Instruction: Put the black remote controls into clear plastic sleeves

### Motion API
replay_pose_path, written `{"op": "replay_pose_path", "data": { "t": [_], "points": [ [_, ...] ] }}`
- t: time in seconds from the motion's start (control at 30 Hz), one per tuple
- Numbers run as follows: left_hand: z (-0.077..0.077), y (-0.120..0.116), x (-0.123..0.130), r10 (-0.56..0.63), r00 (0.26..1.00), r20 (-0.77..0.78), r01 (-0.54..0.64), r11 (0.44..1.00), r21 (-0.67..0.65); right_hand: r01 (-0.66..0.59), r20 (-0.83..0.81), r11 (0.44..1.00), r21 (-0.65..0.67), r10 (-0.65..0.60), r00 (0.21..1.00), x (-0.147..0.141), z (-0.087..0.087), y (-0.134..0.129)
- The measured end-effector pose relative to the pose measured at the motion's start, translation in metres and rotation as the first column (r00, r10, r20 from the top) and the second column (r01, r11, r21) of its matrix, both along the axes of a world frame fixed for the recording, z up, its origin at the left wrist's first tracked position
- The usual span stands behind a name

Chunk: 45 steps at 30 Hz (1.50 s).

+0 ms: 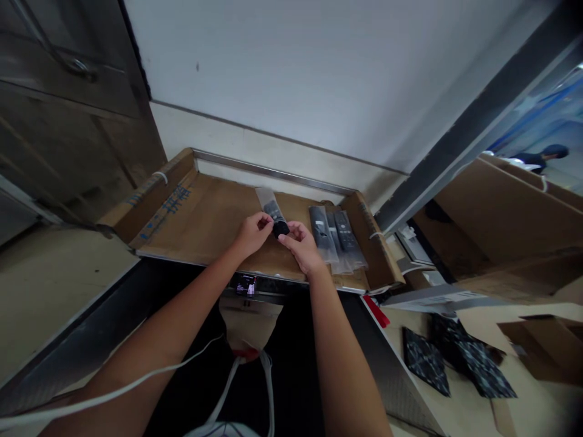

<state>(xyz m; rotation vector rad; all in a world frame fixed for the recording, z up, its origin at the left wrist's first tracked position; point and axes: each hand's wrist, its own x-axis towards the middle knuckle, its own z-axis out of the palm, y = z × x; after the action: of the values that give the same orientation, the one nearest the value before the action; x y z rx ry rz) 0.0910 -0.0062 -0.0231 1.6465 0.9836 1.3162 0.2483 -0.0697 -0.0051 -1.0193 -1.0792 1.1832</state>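
A black remote control (280, 229) is between my hands over the cardboard-lined bench, its near end bare. A clear plastic sleeve (265, 195) covers its far part, pointing away from me. My left hand (254, 234) is closed, thumb and fingertips pinching at the left side of the remote control and the sleeve's edge. With thumb below and fingers above, my right hand (302, 246) grips the near end from the right. To the right of it lie several sleeved remote controls (347, 233), side by side and partly overlapping.
Raised cardboard (146, 197) with blue handwriting edges the bench's left side; another cardboard flap (376, 246) edges its right. A phone-like lit screen (246, 285) is at the front edge. A white cable (136, 383) crosses my left arm. Beyond, at right, are a large carton (514, 224) and a person (542, 156).
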Motion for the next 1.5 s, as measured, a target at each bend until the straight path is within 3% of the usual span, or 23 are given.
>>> {"op": "replay_pose_path", "data": {
  "t": [0.17, 0.37, 0.7, 0.9, 1.0, 1.17, 1.27, 1.4, 1.5],
  "points": [
    [0.004, -0.004, 0.001, -0.093, 0.996, 0.019, 0.093, 0.995, -0.022, 0.033, -0.005, 0.999, 0.001, -0.033, 0.999, -0.001, -0.007, 0.005],
    [0.009, -0.007, 0.0, -0.192, 0.981, 0.03, 0.193, 0.981, -0.019, 0.067, -0.032, 0.996, -0.053, -0.068, 0.997, -0.006, -0.004, 0.005],
    [0.009, -0.012, 0.0, -0.164, 0.983, -0.083, 0.172, 0.98, 0.101, 0.066, -0.049, 0.992, -0.112, -0.072, 0.996, -0.005, -0.005, 0.01],
    [0.005, -0.011, -0.001, -0.044, 0.992, -0.121, 0.066, 0.981, 0.182, -0.032, -0.107, 0.991, -0.132, 0.018, 0.994, -0.001, -0.005, 0.01],
    [0.008, -0.012, -0.001, -0.051, 0.991, -0.121, 0.073, 0.98, 0.183, -0.013, -0.097, 0.991, -0.135, 0.0, 0.995, -0.001, -0.006, 0.012],
    [0.012, -0.015, -0.001, -0.163, 0.976, -0.146, 0.184, 0.972, 0.145, 0.039, 0.009, 0.993, -0.112, -0.038, 0.999, -0.005, -0.012, 0.018],
    [0.012, -0.017, -0.001, -0.253, 0.96, -0.119, 0.264, 0.96, 0.09, 0.126, 0.171, 0.985, -0.121, -0.104, 0.98, -0.012, -0.014, 0.024],
    [0.012, -0.018, -0.002, -0.355, 0.933, -0.063, 0.357, 0.934, 0.025, 0.31, 0.435, 0.948, -0.069, -0.251, 0.865, -0.023, -0.013, 0.027],
    [0.013, -0.018, -0.002, -0.354, 0.934, -0.05, 0.356, 0.934, 0.028, 0.32, 0.526, 0.947, -0.017, -0.263, 0.809, -0.026, -0.011, 0.026]
  ]
}}
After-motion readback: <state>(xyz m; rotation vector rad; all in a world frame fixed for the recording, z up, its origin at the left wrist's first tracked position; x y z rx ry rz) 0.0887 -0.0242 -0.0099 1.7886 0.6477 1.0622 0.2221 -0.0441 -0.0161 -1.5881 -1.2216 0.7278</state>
